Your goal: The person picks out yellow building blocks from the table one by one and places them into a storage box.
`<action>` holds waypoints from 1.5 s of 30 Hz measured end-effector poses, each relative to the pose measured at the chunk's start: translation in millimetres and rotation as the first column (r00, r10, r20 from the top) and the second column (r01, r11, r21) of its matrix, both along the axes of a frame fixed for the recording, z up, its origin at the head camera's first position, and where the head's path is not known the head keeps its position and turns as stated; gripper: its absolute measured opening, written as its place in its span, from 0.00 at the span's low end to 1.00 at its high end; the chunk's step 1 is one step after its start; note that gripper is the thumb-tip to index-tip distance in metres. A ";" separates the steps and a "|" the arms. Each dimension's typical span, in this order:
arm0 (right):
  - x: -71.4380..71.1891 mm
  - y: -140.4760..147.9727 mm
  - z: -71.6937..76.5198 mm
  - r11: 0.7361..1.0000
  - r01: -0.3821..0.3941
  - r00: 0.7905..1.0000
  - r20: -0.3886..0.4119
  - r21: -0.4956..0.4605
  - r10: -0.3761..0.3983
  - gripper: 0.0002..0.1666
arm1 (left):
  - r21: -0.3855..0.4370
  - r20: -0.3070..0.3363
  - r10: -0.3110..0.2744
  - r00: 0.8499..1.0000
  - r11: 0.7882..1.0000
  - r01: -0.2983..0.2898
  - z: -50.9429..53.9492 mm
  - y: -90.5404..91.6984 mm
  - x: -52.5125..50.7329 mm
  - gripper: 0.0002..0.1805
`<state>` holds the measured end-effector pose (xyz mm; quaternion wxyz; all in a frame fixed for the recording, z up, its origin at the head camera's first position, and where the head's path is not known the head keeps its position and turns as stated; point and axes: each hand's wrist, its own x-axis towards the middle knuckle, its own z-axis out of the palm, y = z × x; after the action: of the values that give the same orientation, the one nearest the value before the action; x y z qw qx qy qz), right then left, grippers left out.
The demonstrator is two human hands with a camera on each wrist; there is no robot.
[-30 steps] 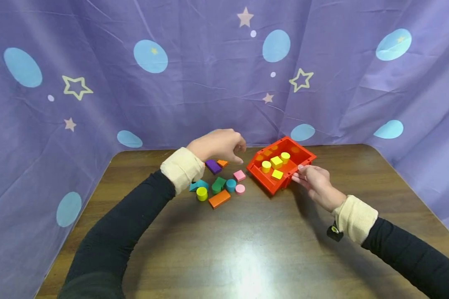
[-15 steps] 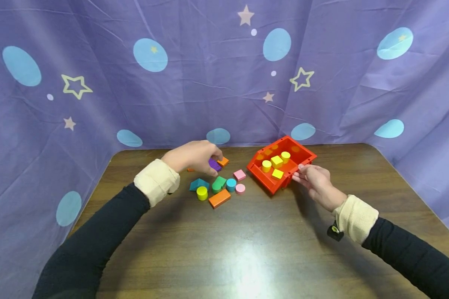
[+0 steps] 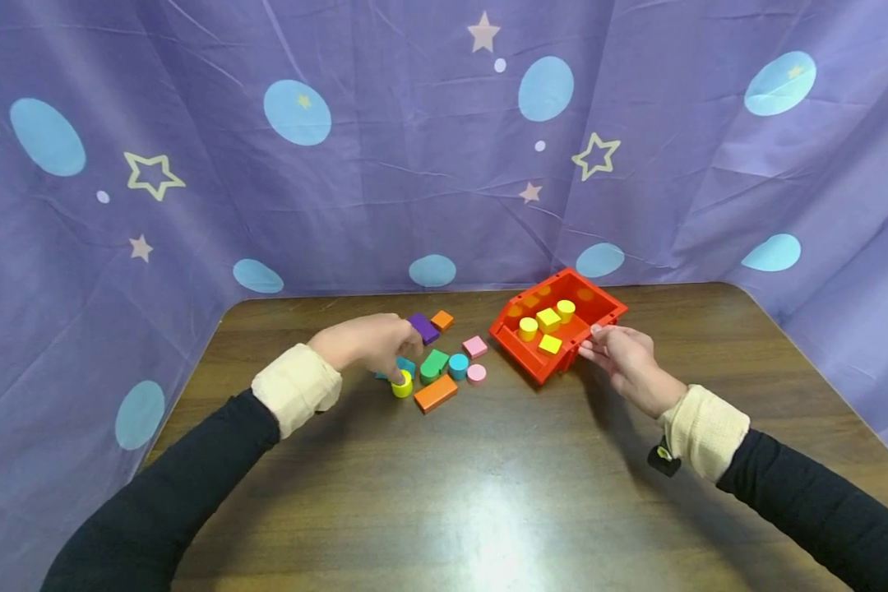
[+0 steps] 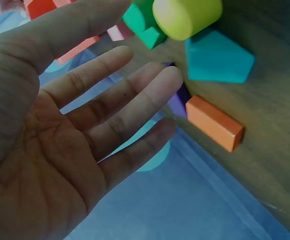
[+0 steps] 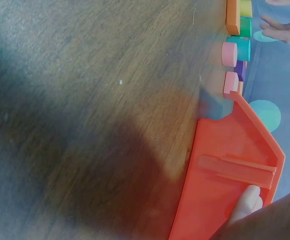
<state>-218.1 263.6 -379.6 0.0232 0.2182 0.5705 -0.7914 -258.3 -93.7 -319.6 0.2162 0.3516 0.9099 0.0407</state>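
Note:
My left hand (image 3: 366,341) is over the left side of a group of coloured blocks, its thumb overlapping the yellow cylinder (image 3: 402,386) in the head view. The left wrist view shows that hand (image 4: 79,120) with loosely extended fingers; the yellow cylinder (image 4: 187,17) and teal block (image 4: 217,60) lie beyond the fingertips, with nothing in the palm. My right hand (image 3: 629,366) pinches the right rim of a red plastic bin (image 3: 514,355), which appears tilted. Inside the bin are several yellow blocks (image 3: 548,320). In the right wrist view, a fingertip presses the bin's side wall (image 5: 235,145).
Between the left hand and bin lie a green block (image 3: 434,365), a blue cylinder (image 3: 458,366), a long orange block (image 3: 436,395) and pink pieces (image 3: 475,347). Behind them are a purple block (image 3: 423,329) and a small orange block (image 3: 441,321). A purple curtain (image 3: 385,205) backs the wooden table (image 3: 385,493).
My left hand has moved away from beside the bin, leftward and then nearer, past the purple block to the yellow cylinder. The right hand and bin stay in place.

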 end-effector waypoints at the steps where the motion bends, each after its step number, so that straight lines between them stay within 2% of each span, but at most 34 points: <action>1: 0.2 0.1 -0.1 1.000 0.000 1.000 0.001 -0.001 0.000 0.07 | 0.002 0.004 -0.001 1.000 1.000 0.001 -2.7 -0.6 0.3 0.20; 11: 0.3 0.5 -0.4 1.000 -0.010 1.000 0.004 -0.008 0.010 0.05 | -0.019 0.033 0.033 0.999 0.999 -0.033 -20.8 -3.6 2.0 0.16; 23: 4.4 0.0 -0.4 1.000 -0.007 1.000 -0.020 0.027 0.007 0.05 | -0.035 0.007 0.008 1.000 0.999 -0.008 -32.6 -3.0 3.1 0.19; 40: -0.3 0.1 0.2 1.000 -0.014 1.000 0.011 0.011 0.014 0.04 | -0.031 0.019 0.017 1.000 0.999 -0.016 -38.5 -2.3 3.3 0.20; 45: 0.4 -0.1 0.4 1.000 -0.013 1.000 0.016 0.007 0.013 0.04 | -0.022 0.005 0.000 1.000 1.000 0.001 -38.6 -1.9 3.2 0.19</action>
<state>-217.7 263.6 -379.2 0.0321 0.2207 0.5745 -0.7875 -255.1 -95.6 -358.1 0.2222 0.3493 0.9097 0.0313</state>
